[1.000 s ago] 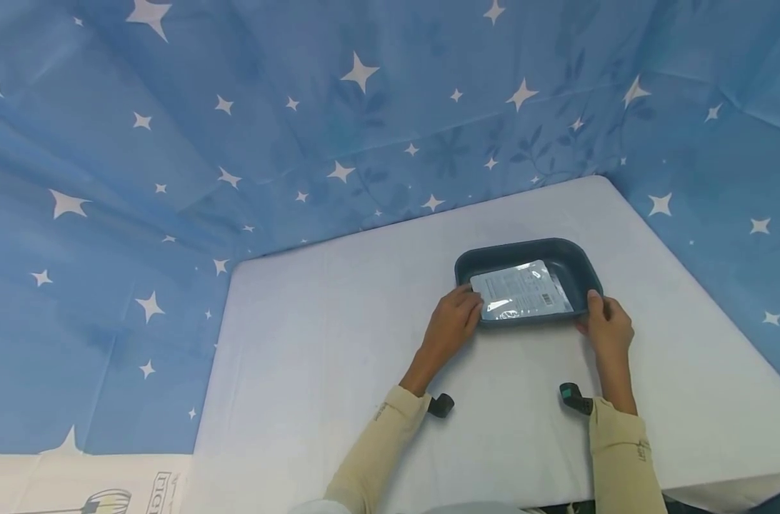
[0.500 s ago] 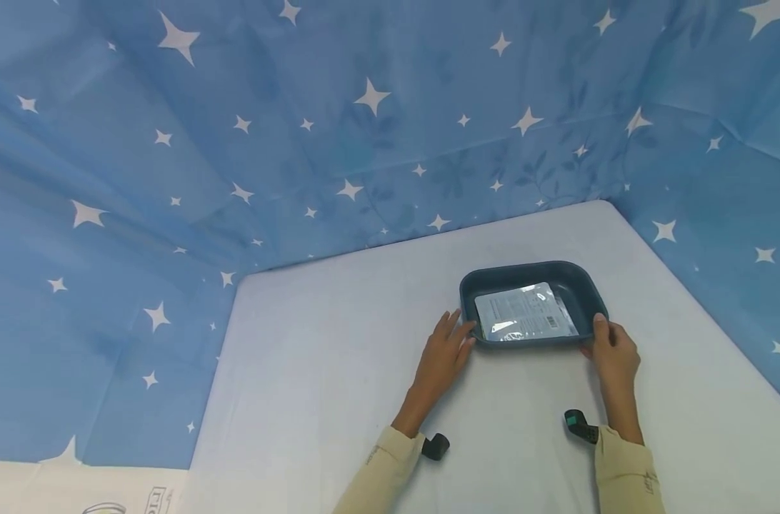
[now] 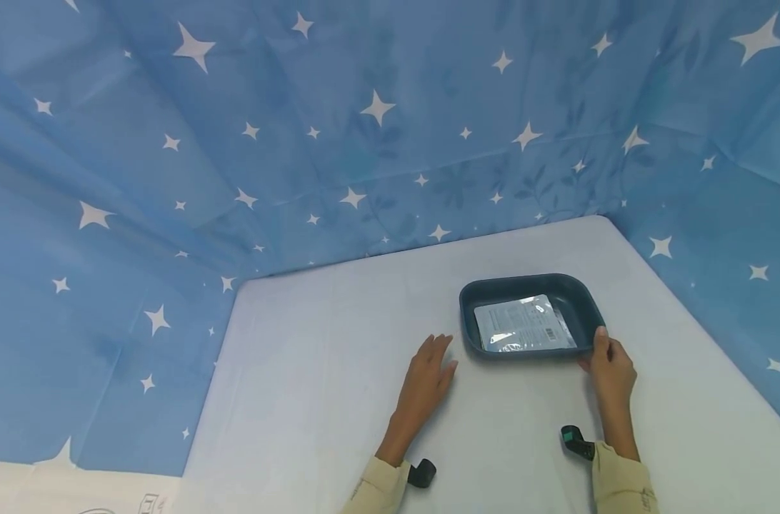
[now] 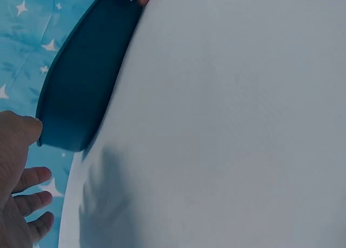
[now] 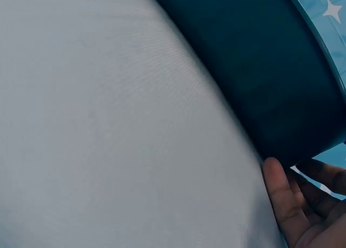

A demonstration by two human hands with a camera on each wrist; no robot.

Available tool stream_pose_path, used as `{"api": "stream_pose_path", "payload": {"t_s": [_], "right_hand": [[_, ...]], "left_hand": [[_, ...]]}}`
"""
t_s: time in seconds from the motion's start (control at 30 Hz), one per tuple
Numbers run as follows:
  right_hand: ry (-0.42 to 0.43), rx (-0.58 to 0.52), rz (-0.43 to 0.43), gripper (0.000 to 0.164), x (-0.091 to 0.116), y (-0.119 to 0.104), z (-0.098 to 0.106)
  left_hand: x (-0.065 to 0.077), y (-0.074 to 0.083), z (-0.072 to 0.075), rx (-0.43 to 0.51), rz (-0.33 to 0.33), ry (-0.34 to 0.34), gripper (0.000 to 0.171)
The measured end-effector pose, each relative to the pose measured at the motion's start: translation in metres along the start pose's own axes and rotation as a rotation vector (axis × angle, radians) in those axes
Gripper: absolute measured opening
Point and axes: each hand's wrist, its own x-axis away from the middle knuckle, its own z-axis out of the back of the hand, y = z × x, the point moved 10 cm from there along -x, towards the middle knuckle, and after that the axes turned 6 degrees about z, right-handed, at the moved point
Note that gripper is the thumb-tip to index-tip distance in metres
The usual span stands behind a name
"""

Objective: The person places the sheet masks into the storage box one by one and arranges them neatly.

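Observation:
A dark teal rectangular tray [image 3: 583,314] sits on the white-covered table, and inside it lies a silvery flat packet [image 3: 521,325] with printed text and a barcode. My right hand [image 3: 611,375] grips the tray's near right corner, thumb over the rim. In the right wrist view, fingertips of that hand [image 5: 294,205] reach under the tray's lower corner. Left of the tray, my left hand [image 3: 423,378] is apart from it with fingers extended, holding nothing. The left wrist view has its thumb [image 4: 30,130] overlapping the tray's near end, the other fingers spread.
Behind and beside the white tablecloth [image 3: 338,343] hangs a blue curtain [image 3: 268,107] with white stars. Dark wrist cameras stick out from both sleeves, one by the left cuff [image 3: 377,485] and one by the right cuff [image 3: 621,478].
My left hand has let go of the tray and packet and drawn back toward the lower left, its fingers straightening. The right hand stays on the tray corner. The head view has tilted up.

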Motion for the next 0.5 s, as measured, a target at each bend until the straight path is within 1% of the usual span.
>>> {"api": "stream_pose_path", "payload": {"t_s": [0.1, 0.2, 0.3, 0.5], "right_hand": [[0.016, 0.002, 0.010, 0.078, -0.001, -0.001, 0.001], [0.028, 0.005, 0.019, 0.077, -0.001, -0.002, 0.001], [0.040, 0.008, 0.013, 0.076, 0.004, 0.001, 0.001], [0.062, -0.003, 0.007, 0.070, 0.019, 0.011, 0.006]], "left_hand": [[0.005, -0.009, 0.009, 0.023, 0.025, 0.032, 0.045], [0.009, -0.016, 0.018, 0.027, 0.046, 0.070, 0.043], [0.015, -0.022, 0.027, 0.023, 0.056, 0.092, 0.042], [0.023, -0.029, 0.039, 0.046, 0.086, 0.081, 0.041]]}}
